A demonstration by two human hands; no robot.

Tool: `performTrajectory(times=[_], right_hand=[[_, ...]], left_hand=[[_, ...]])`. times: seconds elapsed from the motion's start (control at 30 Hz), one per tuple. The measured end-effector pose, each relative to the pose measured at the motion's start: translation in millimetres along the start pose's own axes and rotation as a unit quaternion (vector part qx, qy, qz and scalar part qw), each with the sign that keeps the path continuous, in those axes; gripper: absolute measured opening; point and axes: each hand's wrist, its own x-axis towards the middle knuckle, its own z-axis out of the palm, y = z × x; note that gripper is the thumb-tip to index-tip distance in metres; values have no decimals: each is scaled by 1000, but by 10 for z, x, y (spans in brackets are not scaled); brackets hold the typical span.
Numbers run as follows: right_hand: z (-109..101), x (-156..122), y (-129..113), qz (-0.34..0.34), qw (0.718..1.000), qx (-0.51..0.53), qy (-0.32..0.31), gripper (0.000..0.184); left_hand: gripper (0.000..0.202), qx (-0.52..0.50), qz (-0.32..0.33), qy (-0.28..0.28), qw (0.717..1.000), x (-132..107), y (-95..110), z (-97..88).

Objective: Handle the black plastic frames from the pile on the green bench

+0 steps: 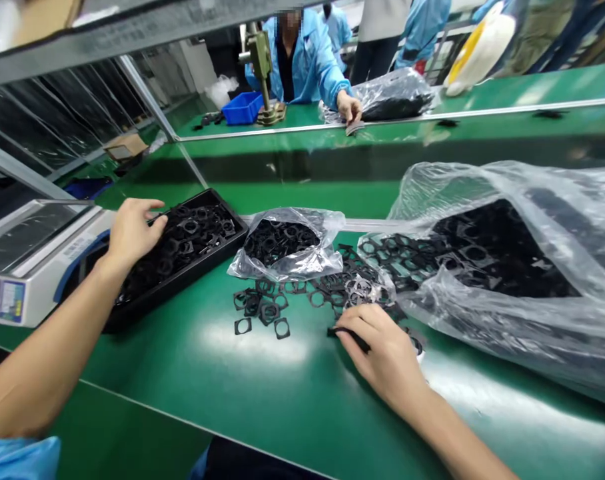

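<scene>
While my left hand [134, 230] arches, fingers parted, over the tray [182, 278], my right hand [382, 347] pinches a black piece [356, 339] beside loose rings [350, 272], its fingers hiding most of it.

A grey metal shelf [132, 35] runs above the glossy green workbench [202, 367].

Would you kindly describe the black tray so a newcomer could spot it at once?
On the green table, find the white device at far left. Just right of it lies a long black tray filled with black pieces. Unlike the clear plastic bags nearby, it has straight walls.
</scene>
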Motion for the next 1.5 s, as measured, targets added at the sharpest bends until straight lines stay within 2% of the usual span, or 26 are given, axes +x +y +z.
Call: performTrajectory(times=[0.07, 0.13, 0.2, 0.23, 0.3, 0.43, 0.63, 0.73, 0.87, 0.97, 1.07, 1.17, 1.27, 1.33, 1.43, 1.5], right_hand=[[23, -27, -2, 10, 1000, 9, -23, 21], [44, -52, -3, 20, 999, 19, -45, 21], [59, -68, -15, 37, 996, 49, -60, 21], [63, -71, -25, 48, 994, 71, -67, 22], [62, -68, -49, 69, 987, 118, -79, 22], [39, -48, -85, 112, 976, 162, -91, 20], [52, -55, -82, 178, 953, 217, -112, 15], [73, -71, -87, 193, 937, 265, -118, 15], [67, -99, -106, 205, 932, 279, -110, 17], [54, -126, -117, 218, 927, 291, -91, 16], [46, -145, -118, 227, 918, 320, -60, 16], [46, -161, -124, 249, 902, 351, -36, 14], [60, -171, -138, 288, 864, 412, -17, 15], [68, -167, -144, 315, 832, 457, -11, 21], [69, -146, -143, 350, 798, 490, -17, 27], [69, -131, -140, 368, 785, 498, -24, 29]], left_hand=[[29, -12, 39, -10, 999, -220, 223, 65], [26, -44, 103, -90, 990, -513, 451, 166], [29, -98, 163, -193, 963, -781, 627, 283], [30, -119, 164, -222, 954, -878, 683, 337], [28, -151, 145, -229, 951, -986, 727, 417], [23, -175, 103, -211, 956, -993, 679, 443], [24, -161, 156, -275, 935, -1122, 666, 459], [19, -145, 169, -267, 937, -1206, 663, 472], [15, -109, 198, -262, 938, -1307, 659, 466], [20, -100, 225, -216, 945, -1379, 631, 483], [21, -112, 205, -191, 953, -1373, 555, 469], [23, -122, 161, -238, 950, -1281, 464, 372], [26, -161, 129, -316, 926, -1156, 438, 235], [23, -196, 125, -312, 921, -1078, 505, 167], [18, -239, 134, -221, 936, -996, 772, 161], [23, -261, 144, -165, 940, -983, 1037, 247]])
